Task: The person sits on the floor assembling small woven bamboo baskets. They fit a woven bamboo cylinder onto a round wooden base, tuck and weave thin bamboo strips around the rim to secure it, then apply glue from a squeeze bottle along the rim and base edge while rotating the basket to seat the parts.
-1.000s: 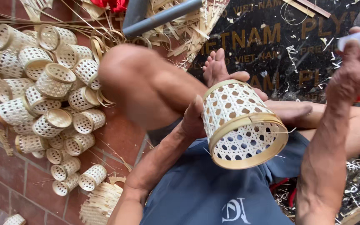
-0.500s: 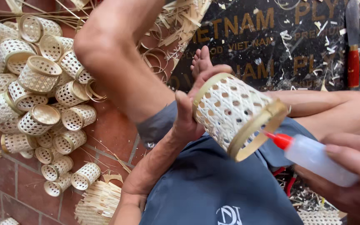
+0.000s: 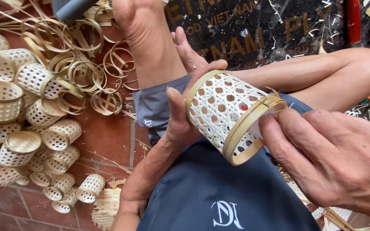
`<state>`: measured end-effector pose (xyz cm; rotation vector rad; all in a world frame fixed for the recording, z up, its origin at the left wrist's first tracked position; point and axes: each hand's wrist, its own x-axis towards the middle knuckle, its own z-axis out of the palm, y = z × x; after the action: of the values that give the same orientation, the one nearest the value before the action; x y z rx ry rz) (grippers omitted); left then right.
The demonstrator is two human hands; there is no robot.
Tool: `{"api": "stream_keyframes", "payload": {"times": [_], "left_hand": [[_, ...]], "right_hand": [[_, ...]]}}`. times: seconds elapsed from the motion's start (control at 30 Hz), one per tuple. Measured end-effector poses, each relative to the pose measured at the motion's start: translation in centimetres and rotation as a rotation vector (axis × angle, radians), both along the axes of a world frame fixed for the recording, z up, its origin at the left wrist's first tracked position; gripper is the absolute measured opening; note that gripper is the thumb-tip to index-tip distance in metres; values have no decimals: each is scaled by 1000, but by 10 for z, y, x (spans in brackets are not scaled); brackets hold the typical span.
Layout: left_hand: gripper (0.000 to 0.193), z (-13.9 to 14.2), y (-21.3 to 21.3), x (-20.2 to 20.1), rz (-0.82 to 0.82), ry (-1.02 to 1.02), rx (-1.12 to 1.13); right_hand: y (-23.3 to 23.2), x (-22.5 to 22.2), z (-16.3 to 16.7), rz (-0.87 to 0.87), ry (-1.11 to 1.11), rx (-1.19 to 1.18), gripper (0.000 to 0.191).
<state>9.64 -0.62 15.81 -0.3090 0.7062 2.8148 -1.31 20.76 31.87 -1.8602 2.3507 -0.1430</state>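
My left hand grips a small woven bamboo cylinder basket over my lap, thumb on its far rim and fingers along its side. The basket lies tilted, with its open bamboo rim toward my right hand. My right hand holds a small white glue bottle against that rim. The hand hides most of the bottle. Its red nozzle sits inside the basket and shows through the weave.
A heap of finished woven baskets lies on the brick floor at left, with loose bamboo rings behind. My bare legs cross over a black printed sheet. A red-handled tool lies at top right.
My right hand came down from the upper right with the glue bottle and now has its nozzle inside the basket's rim. My left hand has kept the basket and turned it slightly.
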Motion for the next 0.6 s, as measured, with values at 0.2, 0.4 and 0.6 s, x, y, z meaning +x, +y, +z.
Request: {"api": "stream_keyframes", "payload": {"times": [0.2,0.4,0.6], "left_hand": [[101,-10,5,5,-45,-46,97],[88,-17,8,7,-47,-48,91],[78,-20,13,4,-41,-118,128]], "right_hand": [[-4,1,-9,7,42,39,53],[-12,7,-13,-48,17,76,45],[-11,6,-16,-58,21,85,44]]}}
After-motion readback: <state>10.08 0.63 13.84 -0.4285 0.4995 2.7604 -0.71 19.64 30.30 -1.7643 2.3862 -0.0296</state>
